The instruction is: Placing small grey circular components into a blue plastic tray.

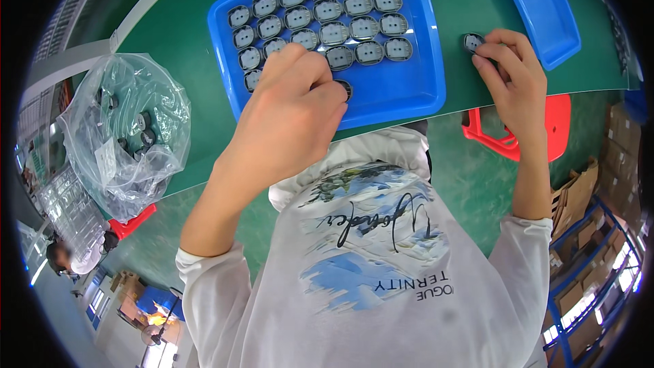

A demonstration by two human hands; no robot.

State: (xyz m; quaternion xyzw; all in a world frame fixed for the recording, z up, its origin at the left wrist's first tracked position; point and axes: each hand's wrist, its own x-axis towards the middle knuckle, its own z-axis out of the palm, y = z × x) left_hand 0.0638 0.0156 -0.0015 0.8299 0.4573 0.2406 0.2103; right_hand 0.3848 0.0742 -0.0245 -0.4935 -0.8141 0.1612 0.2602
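A blue tray [409,88] lies on the green table and holds several rows of small round grey parts [334,33]. My left hand [293,105] rests over the tray's near left part, fingers curled down onto a dark round part [345,88] at the end of the front row. My right hand [514,78] is on the table to the right of the tray, pinching one round grey part [472,42] between thumb and fingers.
A second blue tray [541,7] lies at the far right. A clear plastic bag [126,129] with more dark parts sits at the table's left edge. A red stool [555,129] stands below the table edge. Cardboard boxes and blue shelving are at right.
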